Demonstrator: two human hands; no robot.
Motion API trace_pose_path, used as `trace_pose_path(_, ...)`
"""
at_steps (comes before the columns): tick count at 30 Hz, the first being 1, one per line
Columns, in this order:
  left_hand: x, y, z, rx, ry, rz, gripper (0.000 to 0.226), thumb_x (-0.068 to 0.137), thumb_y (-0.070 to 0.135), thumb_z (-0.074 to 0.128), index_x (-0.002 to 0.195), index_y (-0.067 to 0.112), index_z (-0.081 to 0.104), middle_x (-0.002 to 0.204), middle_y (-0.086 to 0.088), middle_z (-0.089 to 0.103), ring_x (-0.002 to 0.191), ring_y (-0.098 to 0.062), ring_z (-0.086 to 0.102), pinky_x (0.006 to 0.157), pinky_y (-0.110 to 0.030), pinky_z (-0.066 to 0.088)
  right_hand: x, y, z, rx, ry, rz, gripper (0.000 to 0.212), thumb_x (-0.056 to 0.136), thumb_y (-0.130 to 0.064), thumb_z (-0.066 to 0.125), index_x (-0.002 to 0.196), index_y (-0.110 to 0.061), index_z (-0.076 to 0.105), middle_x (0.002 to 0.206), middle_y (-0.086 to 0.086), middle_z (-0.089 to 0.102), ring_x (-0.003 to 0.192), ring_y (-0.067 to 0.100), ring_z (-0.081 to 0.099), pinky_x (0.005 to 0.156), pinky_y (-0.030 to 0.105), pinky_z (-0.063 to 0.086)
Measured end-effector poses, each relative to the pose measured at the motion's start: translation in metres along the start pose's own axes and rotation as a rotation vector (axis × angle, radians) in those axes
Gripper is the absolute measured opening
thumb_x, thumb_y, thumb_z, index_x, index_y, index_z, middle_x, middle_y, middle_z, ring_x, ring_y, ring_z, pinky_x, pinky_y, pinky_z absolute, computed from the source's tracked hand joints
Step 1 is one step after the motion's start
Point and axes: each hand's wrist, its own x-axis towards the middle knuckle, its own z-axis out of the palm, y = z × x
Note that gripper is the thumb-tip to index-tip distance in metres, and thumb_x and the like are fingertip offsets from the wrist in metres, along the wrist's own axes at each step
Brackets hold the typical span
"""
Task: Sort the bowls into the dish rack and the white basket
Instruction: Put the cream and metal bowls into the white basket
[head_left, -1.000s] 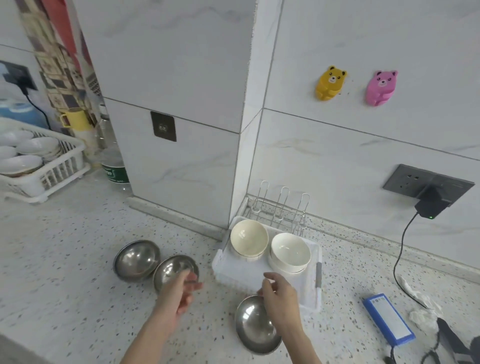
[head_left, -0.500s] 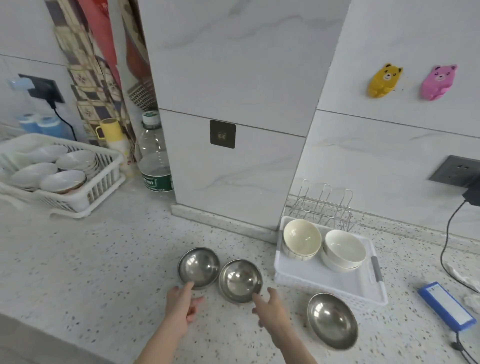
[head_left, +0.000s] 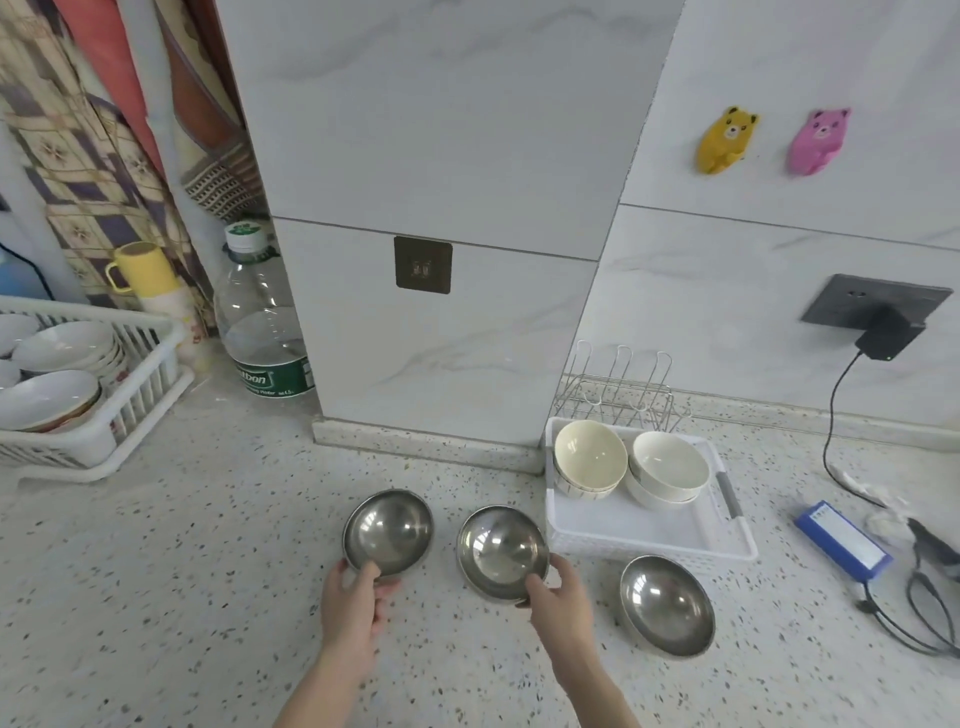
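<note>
We see white basket (head_left: 156, 364) far left, cut off by edge, plates inside. Dish rack (head_left: 727, 545) near right, two white bowls (head_left: 631, 462) in it.

Three steel bowls sit on counter. Left hand (head_left: 348, 608) pinches near rim of left bowl (head_left: 388, 530). Right hand (head_left: 561, 603) curls round near rim of middle bowl (head_left: 501, 551). Right bowl (head_left: 665, 605) sits alone, nearest rack. Fingertips under rims hidden.

Both hands forward, fingers (head_left: 537, 582) curled.
</note>
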Motion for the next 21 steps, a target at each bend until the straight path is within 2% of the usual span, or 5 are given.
trace_pose_path(3, -0.004, 0.014, 0.011, -0.042, -0.017, 0.044, 0.042, 0.096, 0.008, 0.051, 0.137, 0.013, 0.047, 0.085, -0.024, 0.071, 0.038, -0.009, 0.032, 0.029, -0.017, 0.025, -0.001, -0.015, -0.022, 0.098, 0.074, -0.075, 0.038, 0.087, -0.018, 0.054, 0.122, -0.033, 0.052, 0.061, 0.000, 0.063, 0.050, 0.010, 0.047, 0.053, 0.027, 0.043)
trace_pose_path(7, -0.020, 0.033, 0.043, -0.016, -0.135, 0.116, 0.041, 0.095, 0.013, 0.054, 0.136, 0.010, 0.047, 0.080, -0.022, 0.070, 0.037, -0.008, 0.032, 0.031, -0.017, 0.026, 0.001, -0.038, -0.066, 0.134, 0.178, -0.190, 0.048, 0.086, -0.018, 0.054, 0.125, -0.044, 0.043, 0.054, -0.001, 0.047, 0.050, 0.012, 0.043, 0.053, 0.028, 0.040)
trace_pose_path(10, -0.034, 0.042, 0.072, 0.005, -0.226, 0.148, 0.043, 0.094, 0.019, 0.060, 0.135, 0.016, 0.049, 0.077, -0.020, 0.072, 0.038, -0.007, 0.032, 0.032, -0.018, 0.026, 0.005, -0.046, -0.103, 0.093, 0.281, -0.262, 0.045, 0.087, -0.018, 0.055, 0.123, -0.043, 0.046, 0.061, 0.013, 0.066, 0.059, 0.024, 0.063, 0.055, 0.028, 0.043)
trace_pose_path(15, -0.054, 0.044, 0.119, 0.052, -0.312, 0.164, 0.036, 0.092, 0.021, 0.061, 0.127, 0.017, 0.057, 0.074, -0.018, 0.073, 0.038, -0.008, 0.034, 0.033, -0.018, 0.026, 0.021, -0.039, -0.164, 0.005, 0.373, -0.194, 0.041, 0.087, -0.021, 0.054, 0.128, -0.023, 0.056, 0.062, 0.006, 0.072, 0.068, 0.016, 0.069, 0.063, 0.031, 0.049)
trace_pose_path(21, -0.070, 0.034, 0.158, 0.089, -0.354, 0.170, 0.023, 0.092, 0.020, 0.059, 0.114, 0.015, 0.063, 0.074, -0.019, 0.074, 0.036, -0.008, 0.036, 0.033, -0.018, 0.025, 0.043, -0.038, -0.222, -0.128, 0.335, -0.088, 0.021, 0.080, -0.018, 0.050, 0.087, -0.012, 0.068, 0.050, 0.002, 0.068, 0.057, 0.019, 0.060, 0.054, 0.031, 0.046)
